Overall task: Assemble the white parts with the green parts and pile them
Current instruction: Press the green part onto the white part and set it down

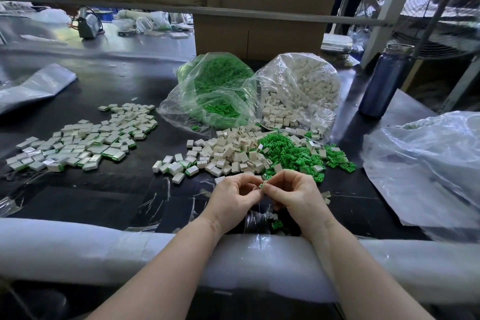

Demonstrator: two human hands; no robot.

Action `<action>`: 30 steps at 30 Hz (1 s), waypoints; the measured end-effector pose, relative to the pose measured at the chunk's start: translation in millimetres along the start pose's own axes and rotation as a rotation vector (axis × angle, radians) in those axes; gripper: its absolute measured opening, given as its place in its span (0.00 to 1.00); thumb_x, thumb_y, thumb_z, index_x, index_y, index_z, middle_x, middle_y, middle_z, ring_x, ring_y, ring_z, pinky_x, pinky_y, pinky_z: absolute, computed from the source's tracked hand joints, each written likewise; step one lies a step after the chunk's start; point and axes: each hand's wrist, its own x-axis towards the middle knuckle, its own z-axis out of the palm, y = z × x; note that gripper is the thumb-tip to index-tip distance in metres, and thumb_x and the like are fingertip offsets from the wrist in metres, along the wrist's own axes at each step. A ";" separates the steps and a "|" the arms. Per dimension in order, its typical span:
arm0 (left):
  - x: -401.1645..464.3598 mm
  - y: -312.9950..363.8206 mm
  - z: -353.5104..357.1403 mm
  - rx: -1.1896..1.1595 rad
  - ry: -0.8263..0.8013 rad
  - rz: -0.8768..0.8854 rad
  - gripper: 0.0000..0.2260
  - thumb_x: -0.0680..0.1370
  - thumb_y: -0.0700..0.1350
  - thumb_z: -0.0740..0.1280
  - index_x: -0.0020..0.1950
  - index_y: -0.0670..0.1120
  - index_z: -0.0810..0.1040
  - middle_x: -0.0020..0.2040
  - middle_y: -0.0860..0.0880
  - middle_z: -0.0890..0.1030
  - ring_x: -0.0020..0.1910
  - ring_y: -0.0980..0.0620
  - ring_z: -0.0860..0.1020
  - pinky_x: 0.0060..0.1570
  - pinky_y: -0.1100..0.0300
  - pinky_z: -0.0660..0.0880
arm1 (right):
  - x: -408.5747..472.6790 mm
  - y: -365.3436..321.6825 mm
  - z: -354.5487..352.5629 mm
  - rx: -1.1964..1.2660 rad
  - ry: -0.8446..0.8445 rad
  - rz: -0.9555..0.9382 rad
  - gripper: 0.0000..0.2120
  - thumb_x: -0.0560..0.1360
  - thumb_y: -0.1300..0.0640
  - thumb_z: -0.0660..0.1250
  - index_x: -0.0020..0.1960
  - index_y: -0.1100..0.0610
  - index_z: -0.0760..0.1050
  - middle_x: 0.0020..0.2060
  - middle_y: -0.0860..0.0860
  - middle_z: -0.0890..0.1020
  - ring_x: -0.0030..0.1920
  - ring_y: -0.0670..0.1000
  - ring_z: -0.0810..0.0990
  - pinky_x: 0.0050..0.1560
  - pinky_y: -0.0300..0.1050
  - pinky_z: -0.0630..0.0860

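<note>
My left hand and my right hand meet fingertip to fingertip over the near edge of the black table. Between them they pinch one small piece showing green and white. Just beyond lie a heap of loose white parts and a heap of loose green parts. A wide spread of assembled white-and-green pieces covers the table to the left, and a smaller cluster of them sits near the white heap. A few loose parts lie under my right wrist.
Two clear bags stand behind the heaps, one of green parts, one of white parts. A dark blue bottle stands at the right. Crumpled plastic sheeting lies far right. A white foam roll pads the near edge. Cardboard boxes rise behind.
</note>
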 end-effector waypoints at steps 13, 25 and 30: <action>-0.3 5.4 -0.8 -0.012 0.005 0.021 0.04 0.74 0.36 0.68 0.46 0.43 0.80 0.52 0.45 0.72 0.41 0.54 0.75 0.42 0.69 0.75 | 1.1 -1.4 3.7 0.004 -0.124 0.036 0.05 0.75 0.57 0.65 0.46 0.57 0.79 0.34 0.51 0.81 0.35 0.46 0.79 0.31 0.34 0.74; -3.4 6.9 -1.0 0.059 -0.058 0.075 0.07 0.73 0.37 0.70 0.48 0.48 0.81 0.53 0.48 0.70 0.44 0.56 0.73 0.49 0.72 0.72 | 1.1 0.8 0.3 0.059 -0.230 0.051 0.06 0.74 0.61 0.65 0.46 0.60 0.81 0.34 0.53 0.81 0.32 0.43 0.77 0.32 0.32 0.71; -4.1 7.2 -0.7 0.092 -0.080 0.078 0.06 0.74 0.38 0.69 0.49 0.47 0.80 0.55 0.46 0.70 0.47 0.55 0.72 0.51 0.71 0.71 | 2.0 2.7 -1.5 0.036 -0.203 0.086 0.09 0.74 0.58 0.66 0.44 0.65 0.81 0.35 0.61 0.76 0.31 0.49 0.71 0.30 0.35 0.69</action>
